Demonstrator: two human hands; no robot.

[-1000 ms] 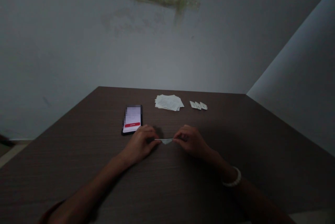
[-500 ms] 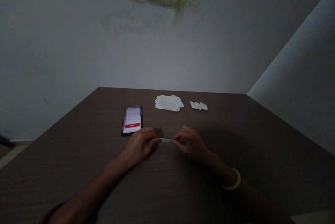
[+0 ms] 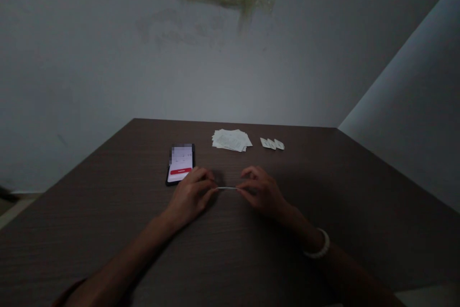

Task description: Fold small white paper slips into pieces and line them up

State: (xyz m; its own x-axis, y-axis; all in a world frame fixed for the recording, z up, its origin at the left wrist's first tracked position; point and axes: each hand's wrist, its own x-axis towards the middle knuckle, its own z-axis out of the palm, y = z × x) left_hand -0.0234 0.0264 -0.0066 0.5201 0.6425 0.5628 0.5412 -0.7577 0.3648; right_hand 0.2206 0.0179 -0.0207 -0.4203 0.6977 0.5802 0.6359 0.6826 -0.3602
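Looks partway along; counts three small folded-looking papers (image 3: 272, 144) as likely done, the pile of sheets (image 3: 232, 140) beside them as likely remaining; pinches a thin white slip (image 3: 227, 187) edge-on between thumb and forefinger of left hand (image 3: 194, 193) at one end, of right hand (image 3: 265, 193) at the other.

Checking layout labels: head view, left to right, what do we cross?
Phone → thin white piece pinched between the hands → three small white pieces → white bracelet. Left hand, right hand and paper stack left out: they overlap others across the picture.
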